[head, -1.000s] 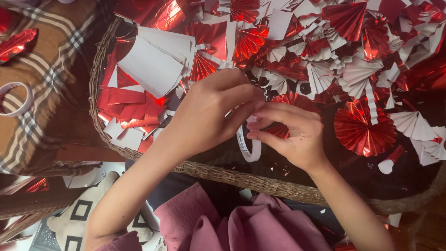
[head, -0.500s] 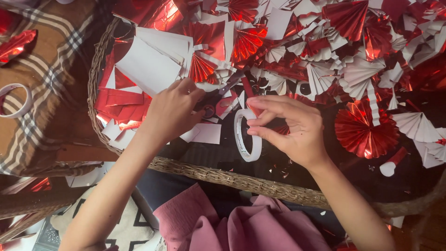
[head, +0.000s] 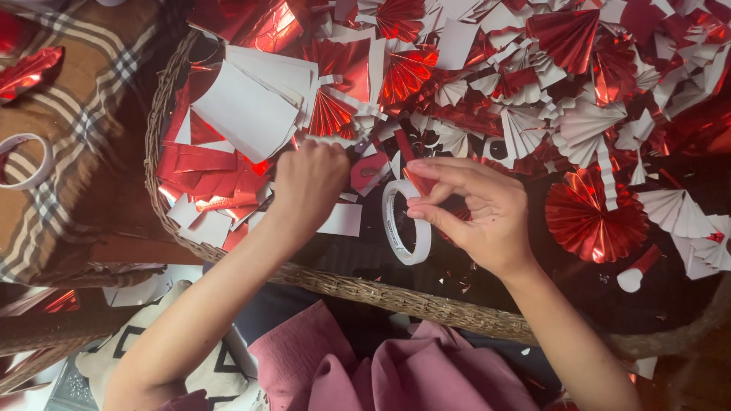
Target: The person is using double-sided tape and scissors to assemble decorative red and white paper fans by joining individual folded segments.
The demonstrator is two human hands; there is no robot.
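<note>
Tape roll (head: 406, 222), white, is pinched upright by right hand (head: 476, 213) fingers; left hand (head: 308, 183) is curled over red foil scraps (head: 213, 179) in wicker tray (head: 164, 114).

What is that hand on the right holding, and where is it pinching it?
The right hand holds a white roll of tape, thumb and fingertips pinching its upper right rim. The left hand's grip cannot be told.
</note>
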